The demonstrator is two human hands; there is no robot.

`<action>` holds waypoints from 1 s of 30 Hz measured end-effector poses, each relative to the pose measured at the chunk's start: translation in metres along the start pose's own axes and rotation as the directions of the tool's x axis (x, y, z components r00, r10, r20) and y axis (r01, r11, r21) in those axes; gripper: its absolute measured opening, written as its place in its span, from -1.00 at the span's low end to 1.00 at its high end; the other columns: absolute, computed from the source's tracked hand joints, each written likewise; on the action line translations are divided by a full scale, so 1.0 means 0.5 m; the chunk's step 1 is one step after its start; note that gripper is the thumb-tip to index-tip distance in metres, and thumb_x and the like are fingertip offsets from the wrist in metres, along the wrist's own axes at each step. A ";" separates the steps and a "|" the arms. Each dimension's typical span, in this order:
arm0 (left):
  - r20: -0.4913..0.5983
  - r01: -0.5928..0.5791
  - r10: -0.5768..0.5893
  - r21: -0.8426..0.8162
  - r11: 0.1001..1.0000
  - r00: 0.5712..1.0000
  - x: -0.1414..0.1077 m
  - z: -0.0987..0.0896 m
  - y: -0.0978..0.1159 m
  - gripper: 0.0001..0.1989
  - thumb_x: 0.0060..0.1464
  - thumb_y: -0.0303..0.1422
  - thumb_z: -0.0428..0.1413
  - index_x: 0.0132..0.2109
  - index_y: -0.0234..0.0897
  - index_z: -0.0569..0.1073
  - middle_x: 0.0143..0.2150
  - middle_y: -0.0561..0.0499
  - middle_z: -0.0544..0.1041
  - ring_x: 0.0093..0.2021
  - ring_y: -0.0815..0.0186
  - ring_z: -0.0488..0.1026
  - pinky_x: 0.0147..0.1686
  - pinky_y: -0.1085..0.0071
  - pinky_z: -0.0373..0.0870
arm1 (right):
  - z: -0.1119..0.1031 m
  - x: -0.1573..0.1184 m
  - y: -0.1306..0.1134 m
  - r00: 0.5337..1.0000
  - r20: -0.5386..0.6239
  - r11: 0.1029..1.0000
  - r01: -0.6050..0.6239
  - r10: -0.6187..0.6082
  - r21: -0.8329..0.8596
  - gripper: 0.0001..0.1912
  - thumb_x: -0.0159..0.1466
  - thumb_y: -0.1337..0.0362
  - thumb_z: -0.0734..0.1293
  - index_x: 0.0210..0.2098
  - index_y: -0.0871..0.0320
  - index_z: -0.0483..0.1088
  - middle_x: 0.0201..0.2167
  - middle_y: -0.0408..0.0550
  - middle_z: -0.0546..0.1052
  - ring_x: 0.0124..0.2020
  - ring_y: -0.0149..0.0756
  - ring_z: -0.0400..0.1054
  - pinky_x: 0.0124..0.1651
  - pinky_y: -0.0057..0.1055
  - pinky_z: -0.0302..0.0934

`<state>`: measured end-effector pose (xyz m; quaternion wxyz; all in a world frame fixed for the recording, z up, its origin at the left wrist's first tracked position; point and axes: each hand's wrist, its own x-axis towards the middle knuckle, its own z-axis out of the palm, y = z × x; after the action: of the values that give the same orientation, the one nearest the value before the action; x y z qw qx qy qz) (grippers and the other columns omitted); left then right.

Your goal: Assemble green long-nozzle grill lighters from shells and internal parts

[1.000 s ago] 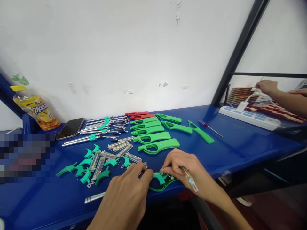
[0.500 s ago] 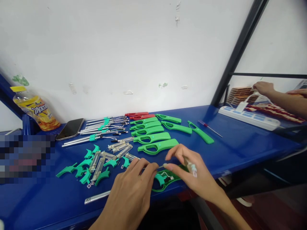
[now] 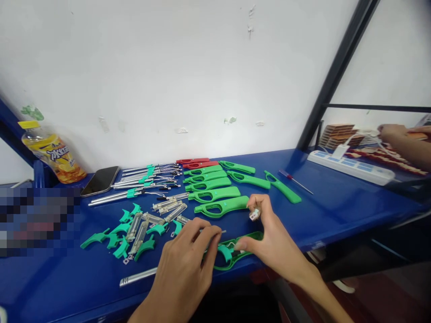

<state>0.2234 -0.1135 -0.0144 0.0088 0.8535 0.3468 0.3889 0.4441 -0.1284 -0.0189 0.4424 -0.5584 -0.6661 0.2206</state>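
Observation:
An open green lighter shell half (image 3: 251, 258) lies near the table's front edge, with a teal trigger (image 3: 225, 252) and wiring inside. A silver metal tube (image 3: 138, 277) extends left from under my left hand (image 3: 188, 253). That hand is closed in a pinch on a thin greyish tube (image 3: 223, 232), whose tip pokes out past the fingertips. My right hand (image 3: 269, 244) curls its fingers round a clear fuel tank (image 3: 255, 214), mostly hidden, with its end showing. The right thumb is apart from the fingers, low over the shell.
Green shells (image 3: 215, 194) and red shells (image 3: 197, 162) lie behind the hands. Clear tanks (image 3: 134, 226), teal triggers (image 3: 96, 237) and wired metal tubes (image 3: 116, 197) sit left. A screwdriver (image 3: 296, 181), power strip (image 3: 350, 167), phone (image 3: 100, 181) and bottle (image 3: 54, 154) are around. Another person's hand (image 3: 393, 134) works at far right.
My right hand has opened its thumb away from the fingers and let go of the thin tube's end. The tank has turned in its fingers. My left hand stays nearly still.

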 end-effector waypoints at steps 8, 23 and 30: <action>-0.021 -0.016 0.016 0.005 1.000 1.000 0.000 0.002 -0.005 -0.79 0.48 -0.46 0.04 0.10 -0.12 0.51 -0.10 0.00 0.59 -0.20 0.26 0.60 -0.16 0.34 0.58 | -0.010 -0.006 -0.004 0.983 0.041 0.983 0.175 -0.177 0.048 -0.79 0.63 0.05 0.09 -0.02 -0.03 0.26 -0.18 -0.14 0.37 -0.20 -0.24 0.30 -0.10 -0.34 0.20; -0.036 -0.051 0.051 -0.009 0.999 0.998 -0.003 0.005 -0.012 -0.79 0.46 -0.51 0.06 0.11 -0.19 0.50 -0.02 -0.01 0.60 -0.09 0.28 0.63 -0.07 0.36 0.58 | -0.005 -0.006 -0.007 0.959 0.074 0.959 0.278 -0.274 -0.045 -0.85 0.54 0.18 0.32 -0.16 0.03 0.47 -0.27 -0.15 0.53 -0.20 -0.21 0.36 -0.04 -0.26 0.11; -0.053 -0.118 0.119 0.019 0.993 0.991 -0.011 0.014 -0.021 -0.78 0.46 -0.50 0.07 0.14 -0.22 0.51 -0.07 -0.03 0.60 -0.15 0.25 0.63 -0.14 0.33 0.60 | -0.004 -0.005 -0.004 0.952 0.085 0.954 0.297 -0.293 -0.044 -0.85 0.54 0.17 0.33 -0.16 0.04 0.49 -0.27 -0.16 0.53 -0.19 -0.23 0.34 -0.08 -0.29 0.09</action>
<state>0.2193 -0.1069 -0.0257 -0.0304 0.8618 0.2986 0.4089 0.4446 -0.1319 -0.0171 0.4283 -0.4559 -0.7647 0.1546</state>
